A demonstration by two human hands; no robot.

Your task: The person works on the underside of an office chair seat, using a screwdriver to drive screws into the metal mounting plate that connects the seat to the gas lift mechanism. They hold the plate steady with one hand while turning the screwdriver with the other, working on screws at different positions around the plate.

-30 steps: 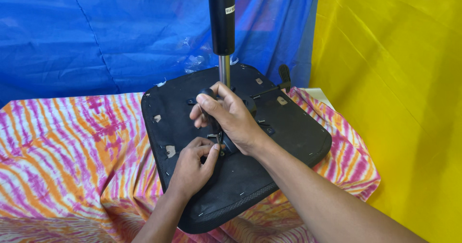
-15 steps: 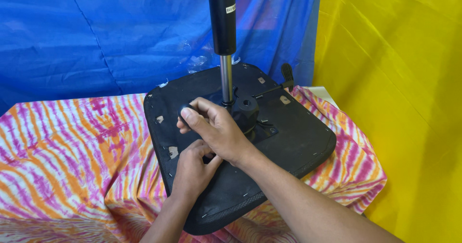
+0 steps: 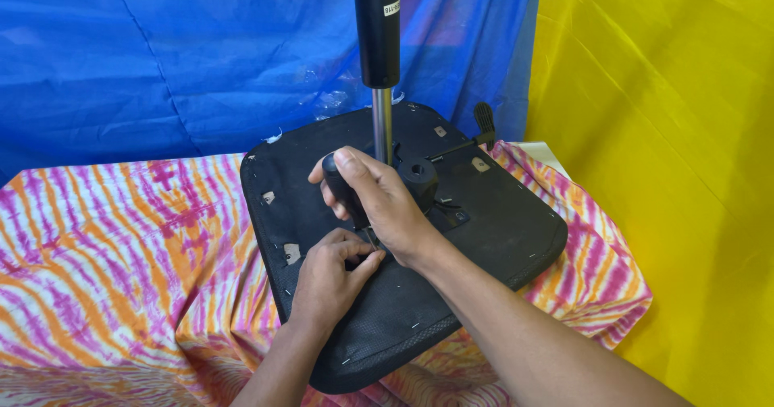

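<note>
An upturned black chair seat (image 3: pixel 484 238) lies on a table, its underside facing me. A gas lift column (image 3: pixel 379 44) rises from the mechanism plate at its middle. My right hand (image 3: pixel 379 201) grips the black handle of a screwdriver (image 3: pixel 340 183), held nearly upright with the tip down on the seat underside. My left hand (image 3: pixel 330 278) sits just below it, fingertips pinched around the lower shaft near the tip. The tip itself is hidden by my fingers.
A pink, orange and white tie-dye cloth (image 3: pixel 121 254) covers the table. A black lever (image 3: pixel 484 121) sticks out at the seat's far right. A blue tarp (image 3: pixel 161 60) hangs behind and a yellow sheet (image 3: pixel 669 133) to the right.
My right hand has shifted on the screwdriver handle, and the handle's black top shows beside my thumb. My left hand stays pinched at the shaft.
</note>
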